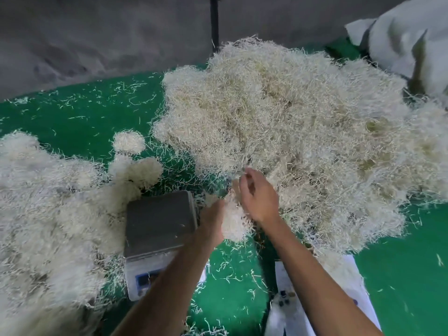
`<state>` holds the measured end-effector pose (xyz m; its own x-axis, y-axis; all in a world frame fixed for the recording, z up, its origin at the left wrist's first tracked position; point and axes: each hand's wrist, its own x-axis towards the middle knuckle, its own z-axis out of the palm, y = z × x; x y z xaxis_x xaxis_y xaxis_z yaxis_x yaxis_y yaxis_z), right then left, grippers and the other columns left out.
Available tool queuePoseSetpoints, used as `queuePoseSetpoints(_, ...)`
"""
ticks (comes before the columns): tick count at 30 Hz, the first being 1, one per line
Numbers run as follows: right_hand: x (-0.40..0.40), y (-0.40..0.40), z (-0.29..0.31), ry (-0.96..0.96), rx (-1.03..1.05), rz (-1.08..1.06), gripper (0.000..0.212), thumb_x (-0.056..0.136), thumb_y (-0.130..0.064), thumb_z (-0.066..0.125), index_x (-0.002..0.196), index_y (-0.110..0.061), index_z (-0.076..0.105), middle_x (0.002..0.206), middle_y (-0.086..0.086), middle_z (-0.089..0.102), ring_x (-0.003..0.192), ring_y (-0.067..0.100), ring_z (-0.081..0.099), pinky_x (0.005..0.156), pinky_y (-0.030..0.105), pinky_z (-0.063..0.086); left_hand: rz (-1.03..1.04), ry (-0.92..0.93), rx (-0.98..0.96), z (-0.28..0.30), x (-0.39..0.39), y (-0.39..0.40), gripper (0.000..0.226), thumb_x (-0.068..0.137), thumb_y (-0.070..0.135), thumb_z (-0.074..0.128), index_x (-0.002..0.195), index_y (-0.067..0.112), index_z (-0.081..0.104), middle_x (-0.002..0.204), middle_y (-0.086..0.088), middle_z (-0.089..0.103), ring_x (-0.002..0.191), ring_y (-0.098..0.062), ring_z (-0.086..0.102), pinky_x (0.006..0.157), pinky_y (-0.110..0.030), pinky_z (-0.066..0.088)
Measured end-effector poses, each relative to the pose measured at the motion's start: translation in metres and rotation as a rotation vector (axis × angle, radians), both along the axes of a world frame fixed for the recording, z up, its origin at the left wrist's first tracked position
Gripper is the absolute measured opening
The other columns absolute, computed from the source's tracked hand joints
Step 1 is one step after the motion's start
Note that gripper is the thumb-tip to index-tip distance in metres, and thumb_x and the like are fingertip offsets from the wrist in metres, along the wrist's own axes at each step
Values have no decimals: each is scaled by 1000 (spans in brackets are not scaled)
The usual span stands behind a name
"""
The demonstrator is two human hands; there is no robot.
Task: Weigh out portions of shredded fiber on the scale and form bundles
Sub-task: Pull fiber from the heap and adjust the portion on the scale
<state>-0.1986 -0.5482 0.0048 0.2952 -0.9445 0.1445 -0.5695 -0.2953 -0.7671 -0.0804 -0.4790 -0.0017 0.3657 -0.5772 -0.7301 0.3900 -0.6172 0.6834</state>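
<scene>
Weighed bundles (48, 202) heaped far left, fluffy, pale. Scale (160, 221) next, grey pan bare. My left hand (212, 221) cups small fiber clump (234, 221) just beside scale; right hand (257, 195) pinches strands above it. Big loose pile (303, 132) right (springy, featherlight, sheds bits): grab deep, squeeze.

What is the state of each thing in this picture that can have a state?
Grey square scale platform: bare, no portion on it.
Small clump of pale shredded fiber: held between both hands, beside the scale.
Left hand: curled round the clump.
Right hand: fingers bent, picking at the fiber.
Large loose fiber heap: spread on the green mat.
White sack: crumpled, lying at the far right.
</scene>
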Motion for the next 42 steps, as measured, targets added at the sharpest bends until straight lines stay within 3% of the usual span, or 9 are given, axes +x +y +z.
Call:
queuePoseSetpoints(2,7,-21,-1,190,-29,-8,45,106,-40,53,143,-16,55,130,12,64,117,25,61,94,36,48,-21,-107,50,1,-10,18,43,103,46,48,134,16,56,120,-4,60,100,-17,57,88,-34,48)
queuePoseSetpoints(5,24,-18,-10,220,376,146,22,101,-13,60,119,-3,67,110,15,70,97,26,70,86,37,61,-86,20,-79,6,-17,32,47,105,56,38,138,25,51,155,-8,41,135,-24,45,109,-39,36)
queuePoseSetpoints(11,22,27,-11,-96,191,248,24,105,-14,50,108,-28,69,93,-27,65,68,-4,67,55,11,52,-114,84,-200,12,-3,21,33,102,54,46,114,27,62,104,4,65,79,0,70,66,-19,56)
queuePoseSetpoints(17,-27,8,-34,495,46,-52,36,106,-39,47,132,-15,57,136,7,53,131,25,50,107,43,50,14,-220,-14,-6,-16,22,34,88,56,67,79,27,52,72,14,51,62,-3,45,52,-22,36)
queuePoseSetpoints(22,-16,48,-18,-133,434,161,32,103,-34,57,132,-22,66,91,-13,67,53,-4,53,50,11,43,-178,16,-153,3,-23,31,48,86,76,54,110,35,63,110,6,67,99,-6,69,73,-26,57)
queuePoseSetpoints(26,-32,44,3,-460,492,-22,31,106,-44,47,125,-27,66,81,-6,68,58,14,53,47,24,44,-212,33,-178,37,-4,39,42,93,50,63,132,37,60,126,-4,54,109,-23,65,72,-32,55)
queuePoseSetpoints(33,-60,31,32,327,252,540,75,93,-56,62,155,-50,22,134,-13,57,82,4,67,71,27,59,-325,-95,-452,136,40,11,39,103,38,41,86,4,50,76,-3,59,76,-29,60,59,-38,59)
queuePoseSetpoints(36,-52,23,49,315,73,347,85,92,-59,62,159,-37,16,149,-1,52,96,12,67,85,33,60,-534,-375,-452,165,54,0,27,93,32,62,96,6,65,71,2,64,72,-27,63,65,-42,54)
queuePoseSetpoints(42,0,-12,89,343,-169,298,96,77,3,70,158,-28,29,151,6,41,76,12,64,50,24,55,-649,-210,-352,187,69,18,26,79,42,72,93,21,79,97,-6,76,87,-25,73,72,-32,59)
